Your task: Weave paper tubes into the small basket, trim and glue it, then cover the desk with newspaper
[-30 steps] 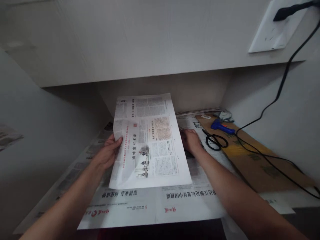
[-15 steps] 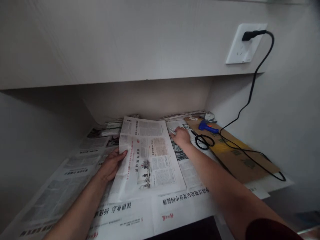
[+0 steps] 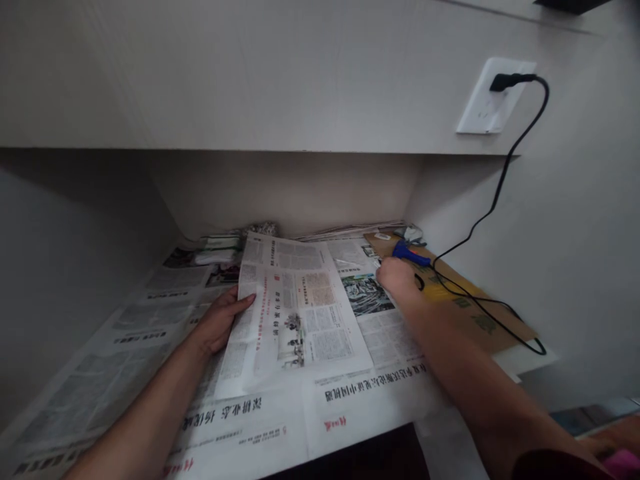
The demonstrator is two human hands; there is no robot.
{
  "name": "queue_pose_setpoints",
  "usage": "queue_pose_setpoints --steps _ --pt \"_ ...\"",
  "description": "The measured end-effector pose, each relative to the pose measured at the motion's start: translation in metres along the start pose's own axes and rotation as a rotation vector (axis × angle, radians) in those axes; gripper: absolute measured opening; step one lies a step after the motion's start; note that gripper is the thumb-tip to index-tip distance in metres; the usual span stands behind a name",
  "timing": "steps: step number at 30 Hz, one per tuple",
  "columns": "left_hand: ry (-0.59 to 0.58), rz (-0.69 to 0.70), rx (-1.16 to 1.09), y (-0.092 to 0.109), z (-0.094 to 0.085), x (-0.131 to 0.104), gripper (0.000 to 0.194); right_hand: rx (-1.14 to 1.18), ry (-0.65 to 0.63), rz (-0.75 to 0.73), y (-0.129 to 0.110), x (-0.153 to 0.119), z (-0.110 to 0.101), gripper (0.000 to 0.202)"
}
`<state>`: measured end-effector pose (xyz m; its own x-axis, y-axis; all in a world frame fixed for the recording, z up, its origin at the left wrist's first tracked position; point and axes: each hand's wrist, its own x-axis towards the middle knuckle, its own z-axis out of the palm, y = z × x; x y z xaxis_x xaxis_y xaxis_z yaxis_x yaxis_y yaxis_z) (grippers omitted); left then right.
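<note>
My left hand (image 3: 225, 319) pinches the left edge of a folded newspaper sheet (image 3: 320, 320), thumb on top and fingers underneath. The sheet lies at a slant over other spread newspapers (image 3: 150, 320). To the right, my right hand (image 3: 397, 275) is closed over a pair of scissors, whose black handle loop (image 3: 420, 283) shows past the hand; the fingertips are mostly hidden. Thin whitish sticks (image 3: 345, 262) lie beside the folded sheet's upper right edge. Just beyond my right hand rests a blue glue gun (image 3: 411, 254) on brown cardboard (image 3: 460, 303).
A black cord (image 3: 500, 180) runs from the wall socket (image 3: 495, 97) down across the cardboard. An overhanging panel (image 3: 280, 80) spans above the recess. Packets (image 3: 217, 248) and folded papers (image 3: 350, 231) sit along the back wall.
My right hand has moved right, from the whitish sticks to the scissors, now largely covering them. My left hand still holds the newspaper sheet's edge. The view has shifted slightly.
</note>
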<state>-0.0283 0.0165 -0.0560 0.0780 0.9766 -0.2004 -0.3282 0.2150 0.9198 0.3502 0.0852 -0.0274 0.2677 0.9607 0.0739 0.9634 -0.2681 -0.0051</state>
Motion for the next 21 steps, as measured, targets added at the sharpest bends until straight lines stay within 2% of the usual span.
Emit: queue_pose_setpoints --steps 4,8,15,18,21 --pt "-0.006 -0.009 -0.004 0.000 -0.001 0.001 0.045 -0.004 0.059 0.003 0.008 -0.009 0.000 0.030" --pt "-0.018 0.011 0.009 0.000 -0.002 0.000 0.044 0.013 0.140 -0.026 0.006 -0.013 0.003 0.036" --pt "-0.035 -0.006 0.000 -0.001 -0.003 0.001 0.041 0.059 0.182 -0.241 -0.029 -0.008 0.013 0.029" --pt "-0.043 -0.006 -0.002 -0.001 -0.004 0.001 0.040 0.061 0.170 -0.247 -0.041 -0.005 0.017 0.027" --pt "-0.041 0.008 -0.001 0.000 -0.004 0.002 0.040 0.060 0.141 -0.198 -0.036 -0.006 0.015 0.027"
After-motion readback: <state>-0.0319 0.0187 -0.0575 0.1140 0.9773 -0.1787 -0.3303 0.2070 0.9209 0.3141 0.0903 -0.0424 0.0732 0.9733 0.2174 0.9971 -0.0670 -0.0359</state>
